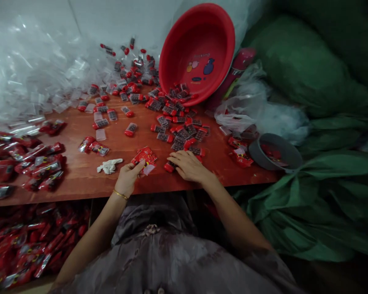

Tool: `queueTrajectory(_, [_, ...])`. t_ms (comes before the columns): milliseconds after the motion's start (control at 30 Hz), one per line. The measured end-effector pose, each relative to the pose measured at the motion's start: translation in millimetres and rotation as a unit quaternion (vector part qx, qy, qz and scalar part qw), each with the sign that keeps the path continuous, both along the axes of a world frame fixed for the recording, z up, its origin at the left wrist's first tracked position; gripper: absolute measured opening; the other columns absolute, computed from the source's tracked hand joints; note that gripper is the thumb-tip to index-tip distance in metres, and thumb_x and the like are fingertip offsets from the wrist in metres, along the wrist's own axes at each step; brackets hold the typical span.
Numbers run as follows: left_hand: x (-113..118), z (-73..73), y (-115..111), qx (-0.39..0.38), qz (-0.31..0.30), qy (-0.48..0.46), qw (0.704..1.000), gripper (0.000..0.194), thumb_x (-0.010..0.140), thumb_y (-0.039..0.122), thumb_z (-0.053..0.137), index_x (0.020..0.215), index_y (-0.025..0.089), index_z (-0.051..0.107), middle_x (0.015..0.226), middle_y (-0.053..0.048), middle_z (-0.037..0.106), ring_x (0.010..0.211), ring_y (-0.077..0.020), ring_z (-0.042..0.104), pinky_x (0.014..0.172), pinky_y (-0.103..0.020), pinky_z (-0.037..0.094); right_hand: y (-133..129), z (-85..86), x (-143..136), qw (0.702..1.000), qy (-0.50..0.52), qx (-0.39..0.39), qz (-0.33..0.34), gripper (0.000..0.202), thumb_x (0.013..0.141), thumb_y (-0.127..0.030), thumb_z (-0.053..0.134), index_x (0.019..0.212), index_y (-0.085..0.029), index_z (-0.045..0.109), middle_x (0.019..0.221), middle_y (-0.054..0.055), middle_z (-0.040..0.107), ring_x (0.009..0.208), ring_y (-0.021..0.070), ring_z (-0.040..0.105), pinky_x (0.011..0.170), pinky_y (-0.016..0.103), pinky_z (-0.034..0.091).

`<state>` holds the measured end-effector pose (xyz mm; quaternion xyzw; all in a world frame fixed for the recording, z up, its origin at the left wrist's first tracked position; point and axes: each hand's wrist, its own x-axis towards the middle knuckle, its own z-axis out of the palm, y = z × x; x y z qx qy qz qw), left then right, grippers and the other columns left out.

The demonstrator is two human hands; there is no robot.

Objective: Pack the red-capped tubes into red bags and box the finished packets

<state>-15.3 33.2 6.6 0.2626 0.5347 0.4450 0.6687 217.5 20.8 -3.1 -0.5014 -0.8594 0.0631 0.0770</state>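
My left hand [127,176], wearing a gold bangle, pinches a red printed packet [141,156] between thumb and fingers at the table's front edge. A pale slip [149,169] hangs at the packet's lower side. To its right, my right hand [188,165] is curled palm down over a small red-ended piece with a dark dotted face [169,166]; its fingertips are on the piece and its thumb is mostly hidden. A heap of similar pieces [179,136] lies just beyond that hand. A crumpled white scrap [109,166] rests left of my left hand.
A red basin [199,45] leans on its side at the back, pieces spilling from it. Clear plastic sleeves [33,69] pile up back left. Filled red packets [43,167] lie left and in a bin [33,241] below. At right are a grey bowl [263,157] and green sacks [319,212].
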Motion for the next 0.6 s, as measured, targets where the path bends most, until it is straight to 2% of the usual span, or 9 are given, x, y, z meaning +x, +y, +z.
queueTrajectory(67, [0,1.5,-2,0.001,0.001,-0.001,1.000,0.049,0.033,0.041,0.087,0.064,0.010,0.066,0.058,0.001,0.064,0.049,-0.0064,0.054,0.046,-0.017,0.044,0,-1.0,1,1.000,0.006,-0.018,0.006,0.034,0.080,-0.023,0.062,0.113,-0.018,0.058,0.116,0.009,0.062,0.105,0.0254,0.050,0.091,0.040,0.035])
queueTrajectory(167, [1,1.5,-3,-0.013,-0.002,-0.011,1.000,0.049,0.034,0.043,0.087,0.065,0.011,0.066,0.057,0.001,0.064,0.048,-0.0063,0.055,0.048,-0.018,0.045,-3,-6.2,-2,0.999,0.027,-0.026,-0.039,0.036,0.075,-0.033,0.069,0.106,-0.018,0.059,0.110,0.009,0.063,0.101,0.0253,0.052,0.087,0.039,0.036])
queueTrajectory(267, [2,-0.3,-2,-0.044,-0.022,-0.028,0.998,0.047,0.040,0.044,0.086,0.067,0.012,0.065,0.060,-0.001,0.066,0.049,-0.0077,0.056,0.050,-0.020,0.046,-10,-12.2,-6,0.995,0.053,-0.016,-0.083,0.033,0.074,-0.033,0.071,0.100,-0.018,0.058,0.110,0.010,0.062,0.101,0.0259,0.052,0.085,0.038,0.037])
queueTrajectory(333, [2,-1.4,-2,-0.060,-0.036,-0.038,0.997,0.045,0.043,0.044,0.085,0.068,0.012,0.065,0.063,-0.002,0.067,0.050,-0.0089,0.058,0.051,-0.022,0.047,-17,-13.2,-10,0.992,0.078,-0.009,-0.103,0.029,0.074,-0.031,0.070,0.098,-0.018,0.058,0.101,0.010,0.065,0.095,0.0251,0.056,0.083,0.038,0.039])
queueTrajectory(433, [2,-2.1,-3,-0.069,-0.045,-0.045,0.996,0.046,0.043,0.045,0.085,0.070,0.013,0.066,0.067,-0.004,0.069,0.054,-0.0107,0.060,0.052,-0.023,0.047,-34,-7.3,-16,0.979,0.165,0.008,-0.119,0.030,0.076,-0.030,0.067,0.103,-0.019,0.058,0.094,0.007,0.068,0.086,0.0225,0.062,0.080,0.036,0.044])
queueTrajectory(533, [2,-1.4,-5,-0.059,-0.057,-0.041,0.996,0.047,0.044,0.046,0.084,0.072,0.012,0.068,0.069,-0.005,0.070,0.057,-0.0121,0.061,0.054,-0.023,0.047,-53,2.9,-25,0.957,0.275,0.016,-0.094,0.034,0.077,-0.033,0.065,0.109,-0.022,0.057,0.102,0.006,0.069,0.091,0.0206,0.065,0.081,0.033,0.049])
queueTrajectory(600, [4,-0.3,-7,-0.045,-0.062,-0.032,0.997,0.045,0.046,0.046,0.083,0.071,0.012,0.069,0.068,-0.006,0.069,0.056,-0.0120,0.061,0.054,-0.023,0.046,-61,8.3,-32,0.948,0.309,0.011,-0.074,0.035,0.077,-0.033,0.064,0.110,-0.024,0.057,0.104,0.005,0.069,0.093,0.0203,0.065,0.082,0.033,0.051])
